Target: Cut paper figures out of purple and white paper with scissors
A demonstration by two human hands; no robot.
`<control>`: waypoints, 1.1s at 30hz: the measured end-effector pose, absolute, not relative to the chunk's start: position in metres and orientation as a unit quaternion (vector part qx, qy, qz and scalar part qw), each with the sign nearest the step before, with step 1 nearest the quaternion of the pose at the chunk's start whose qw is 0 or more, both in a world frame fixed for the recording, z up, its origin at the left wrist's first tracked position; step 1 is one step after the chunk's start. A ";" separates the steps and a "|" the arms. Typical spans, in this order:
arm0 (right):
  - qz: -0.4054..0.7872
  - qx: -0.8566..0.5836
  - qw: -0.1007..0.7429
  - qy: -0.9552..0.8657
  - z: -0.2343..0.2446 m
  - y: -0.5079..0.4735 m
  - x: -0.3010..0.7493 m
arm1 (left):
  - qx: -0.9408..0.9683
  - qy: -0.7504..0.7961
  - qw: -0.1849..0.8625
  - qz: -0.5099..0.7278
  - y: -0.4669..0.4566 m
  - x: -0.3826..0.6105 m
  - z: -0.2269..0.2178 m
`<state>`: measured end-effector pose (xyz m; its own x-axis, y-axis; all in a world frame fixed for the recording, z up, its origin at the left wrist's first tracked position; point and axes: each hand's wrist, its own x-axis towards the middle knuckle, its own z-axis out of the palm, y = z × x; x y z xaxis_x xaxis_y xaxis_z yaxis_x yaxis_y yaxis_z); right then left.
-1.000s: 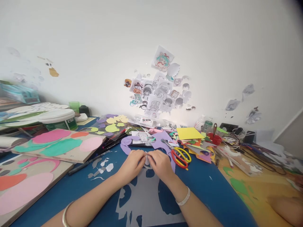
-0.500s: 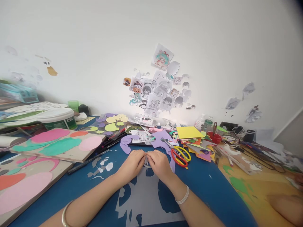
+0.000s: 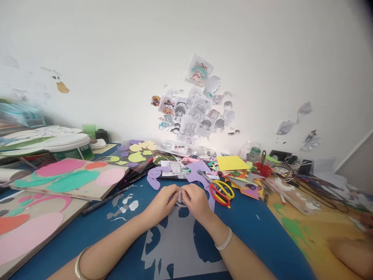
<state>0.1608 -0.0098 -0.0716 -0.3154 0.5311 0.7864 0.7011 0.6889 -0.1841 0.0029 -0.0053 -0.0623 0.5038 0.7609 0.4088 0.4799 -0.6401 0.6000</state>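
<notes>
My left hand (image 3: 165,200) and my right hand (image 3: 196,198) meet at the centre of the blue table, fingertips almost touching. Between them they pinch a small grey-white paper piece (image 3: 180,197), its outline mostly hidden by my fingers. Under my wrists lies a grey paper sheet (image 3: 177,245) with several shapes cut out, the blue surface showing through the holes. Right of my right hand rest scissors with red and yellow handles (image 3: 221,191), their blades on purple paper (image 3: 199,171). A curved purple cutout (image 3: 155,177) lies just beyond my left hand.
Boards with pink, teal and orange paper shapes (image 3: 70,181) stand at left, near a white-lidded tub (image 3: 68,142). Grey and white scraps (image 3: 124,206) and a black pen (image 3: 100,204) lie left of my hands. Stacked coloured paper (image 3: 233,163) sits right. Another person's arm (image 3: 352,252) shows at far right.
Both hands stay in the same place. The fingers have shifted slightly, and a little more of the pinched paper piece shows between them.
</notes>
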 end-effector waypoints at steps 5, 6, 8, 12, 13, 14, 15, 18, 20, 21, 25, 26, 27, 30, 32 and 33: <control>-0.055 -0.418 0.493 -0.761 -0.071 -0.008 0.164 | 0.822 0.382 0.228 0.355 -0.006 0.001 -0.059; -0.034 -0.433 0.506 -0.745 -0.070 -0.007 0.165 | 0.814 0.389 0.235 0.363 -0.006 0.001 -0.058; 0.018 -0.465 0.534 -0.705 -0.069 -0.005 0.169 | 0.795 0.395 0.256 0.381 -0.005 0.000 -0.057; 0.094 -0.502 0.577 -0.637 -0.066 0.001 0.177 | 0.747 0.408 0.299 0.432 -0.002 -0.003 -0.056; 0.104 -0.508 0.584 -0.625 -0.066 0.003 0.180 | 0.731 0.416 0.306 0.445 -0.001 -0.004 -0.056; 0.108 -0.512 0.590 -0.615 -0.066 0.004 0.182 | 0.716 0.425 0.312 0.458 0.001 -0.005 -0.057; 0.113 -0.517 0.596 -0.603 -0.066 0.006 0.185 | 0.701 0.432 0.320 0.469 0.002 -0.007 -0.057; 0.126 -0.537 0.613 -0.566 -0.065 0.011 0.191 | 0.661 0.438 0.353 0.496 0.009 -0.010 -0.060; 0.130 -0.549 0.619 -0.547 -0.065 0.013 0.194 | 0.633 0.438 0.378 0.514 0.013 -0.012 -0.063; 0.130 -0.554 0.620 -0.540 -0.065 0.014 0.196 | 0.621 0.435 0.390 0.523 0.014 -0.012 -0.064; 0.114 -0.574 0.625 -0.516 -0.066 0.018 0.202 | 0.588 0.423 0.415 0.551 0.019 -0.013 -0.065; 0.107 -0.581 0.627 -0.508 -0.066 0.019 0.205 | 0.584 0.420 0.417 0.556 0.019 -0.013 -0.065; 0.100 -0.588 0.628 -0.500 -0.066 0.019 0.207 | 0.581 0.416 0.419 0.560 0.020 -0.013 -0.064; 0.101 -0.597 0.616 -0.504 -0.066 0.021 0.211 | 0.579 0.409 0.425 0.563 0.020 -0.014 -0.064; 0.121 -0.584 0.601 -0.532 -0.066 0.023 0.210 | 0.579 0.413 0.428 0.557 0.020 -0.014 -0.064; 0.135 -0.572 0.594 -0.550 -0.066 0.023 0.208 | 0.579 0.416 0.429 0.555 0.019 -0.014 -0.063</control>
<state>0.2076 0.0235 -0.0660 0.3590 0.7886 0.4992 0.4688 0.3102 -0.8271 -0.0135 0.0190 -0.0633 0.0381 0.9580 0.2844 0.0054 -0.2848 0.9586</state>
